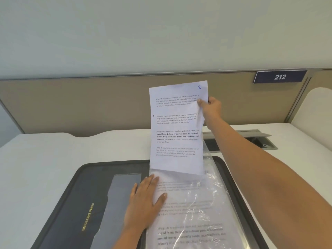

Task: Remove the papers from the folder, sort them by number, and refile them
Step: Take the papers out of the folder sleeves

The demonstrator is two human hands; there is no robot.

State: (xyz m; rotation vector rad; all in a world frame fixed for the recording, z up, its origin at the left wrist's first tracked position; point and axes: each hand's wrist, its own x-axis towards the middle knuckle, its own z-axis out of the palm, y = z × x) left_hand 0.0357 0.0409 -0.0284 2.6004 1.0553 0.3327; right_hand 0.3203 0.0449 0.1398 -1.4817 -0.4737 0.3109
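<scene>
One sheet (177, 126) of printed paper, marked with a handwritten blue "2" at its top right corner, stands nearly upright above the far end of the folder (75, 203). The right hand (212, 109) holds it, thumb and fingers (202, 102) pinching the sheet's right edge near the top. Its lower edge meets the upper end of one clear plastic sleeve (212, 203); whether it is still inside cannot be told. A second sheet (190, 234) shows through the sleeve, and any beneath it cannot be counted. The left hand (143, 202) lies flat on the sleeve's left side, its fingers straight and gripping nothing. The one black folder lies open, its left flap lettered "IMPORTANT PAPER" in gold. It rests on a white tabletop (45, 168). One grey cable hatch (251, 139) is set into the tabletop beyond the right forearm. A beige partition (71, 101) stands behind, carrying one dark plate (279, 77) reading "212". A pale wall (143, 33) rises above.
</scene>
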